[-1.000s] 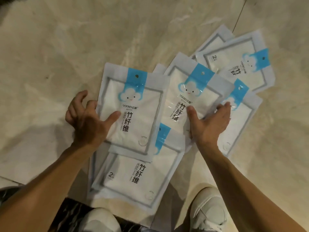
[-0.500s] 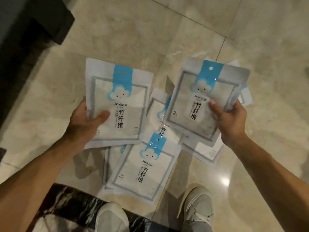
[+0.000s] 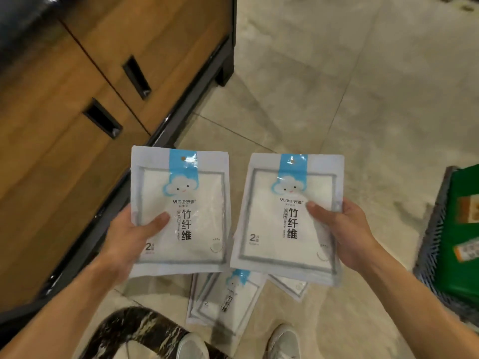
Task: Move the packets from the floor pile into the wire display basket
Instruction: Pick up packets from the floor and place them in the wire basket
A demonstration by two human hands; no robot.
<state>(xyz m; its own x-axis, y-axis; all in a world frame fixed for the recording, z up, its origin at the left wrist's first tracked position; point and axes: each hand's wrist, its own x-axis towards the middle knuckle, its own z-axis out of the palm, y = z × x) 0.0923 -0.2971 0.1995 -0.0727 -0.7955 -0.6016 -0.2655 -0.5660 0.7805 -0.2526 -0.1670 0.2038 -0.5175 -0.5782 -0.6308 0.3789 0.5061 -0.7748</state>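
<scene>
Holding two packets up off the floor, one per hand, centre of frame. Left hand (image 3: 129, 239) grips the left packet (image 3: 181, 211) at its lower left edge, thumb across the front, fingers hidden behind. Right hand (image 3: 344, 231) pinches the right packet (image 3: 287, 218) by its right edge, thumb on the face; a second packet may lie behind it, cannot tell. Rest of the pile (image 3: 225, 301) lies on the floor (image 3: 337, 86) at lower centre, just ahead of the shoes (image 3: 282, 343). Step in hand looks like carry, pickup done. Wire basket (image 3: 430, 252) shows at the right edge, holding green boxes (image 3: 464, 229); no packets visible in it. Next move likely calls for a swing right and a release over the rim. Wooden cabinet (image 3: 77, 104) fills upper left.
</scene>
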